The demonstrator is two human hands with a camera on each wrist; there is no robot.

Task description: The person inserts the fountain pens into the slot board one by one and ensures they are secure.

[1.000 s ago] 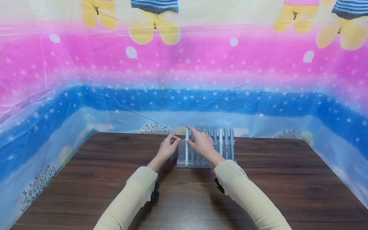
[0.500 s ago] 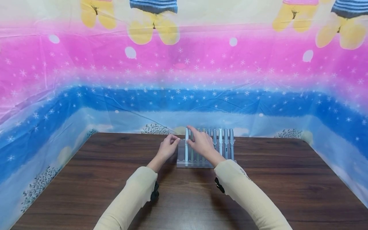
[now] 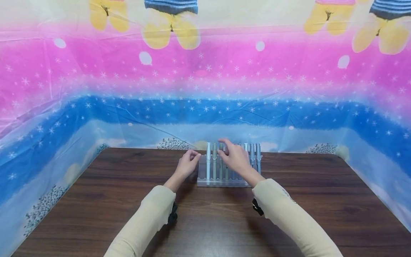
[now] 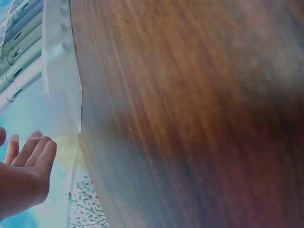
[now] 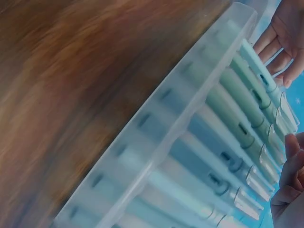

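A clear plastic pen stand stands on the table, with capped pens in pale green, blue and grey leaning side by side in it. My left hand pinches the stand's left edge between thumb and fingers; in the left wrist view the fingers lie along that edge. At the left end of the row is a pale pen, with a green pen beside it. Over the upper middle of the row hovers my right hand, thumb and index finger spread apart, hiding several pens. Metal clips show close to its fingers in the right wrist view.
The dark wooden table extends around the stand on both sides and in front. Behind its far edge hangs a patterned cloth in pink and blue.
My right hand has let go of the leftmost pale pen and shifted right along the row, uncovering the green pens beside it. The left hand has stayed at the stand's edge.
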